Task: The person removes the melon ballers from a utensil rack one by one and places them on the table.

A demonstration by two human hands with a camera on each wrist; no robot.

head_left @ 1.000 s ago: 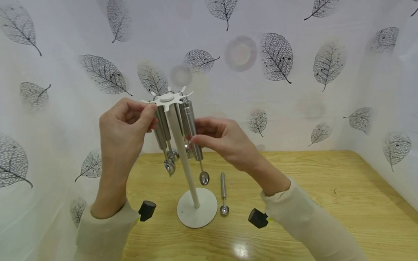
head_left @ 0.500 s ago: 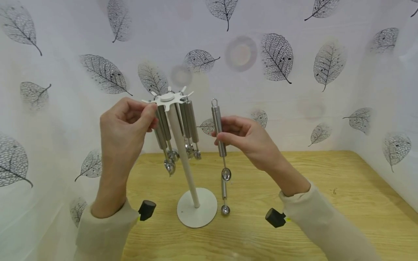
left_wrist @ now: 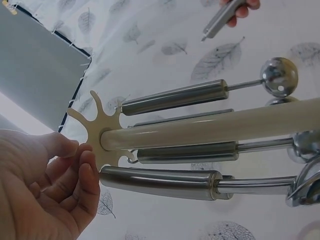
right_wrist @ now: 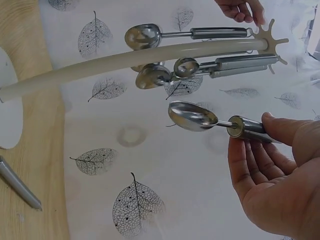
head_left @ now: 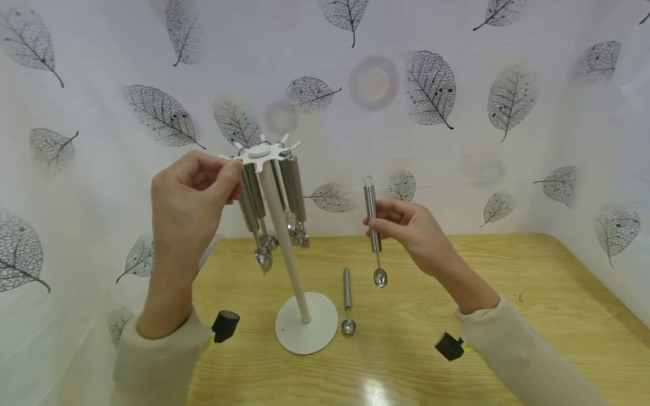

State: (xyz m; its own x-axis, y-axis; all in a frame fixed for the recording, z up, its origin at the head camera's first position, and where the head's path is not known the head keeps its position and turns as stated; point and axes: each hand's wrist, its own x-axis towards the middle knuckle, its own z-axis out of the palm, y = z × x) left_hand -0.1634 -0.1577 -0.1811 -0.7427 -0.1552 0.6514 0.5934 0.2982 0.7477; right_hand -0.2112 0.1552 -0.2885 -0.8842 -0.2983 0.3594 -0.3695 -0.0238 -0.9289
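Left hand (head_left: 190, 194) pinches rack (head_left: 284, 242), centre-left; right hand (head_left: 416, 234) grips scoop (head_left: 371, 206), right of centre; loose grip could drop it.

- pale yellow wood-grain desk (head_left: 558, 293), light streaks running through it, with a squiggly little dark mark (head_left: 518, 296) over on the right
- shiny white glare spot (head_left: 374, 392) at the front of the desk
- whitish, slightly see-through curtain (head_left: 315, 45) along the back and both sides, meeting the desk's far edge
- black skeleton-leaf prints (head_left: 431, 87) all over it, pointing every which way, some crisp, some kinda faded
- couple of blurry grey round patches (head_left: 374, 83) in between, the bigger one ring-like
- left wrist view also catches a flat grey surface (left_wrist: 45, 65), edged by a thin dark bar (left_wrist: 76, 92), plus a bright white strip (left_wrist: 20, 112)
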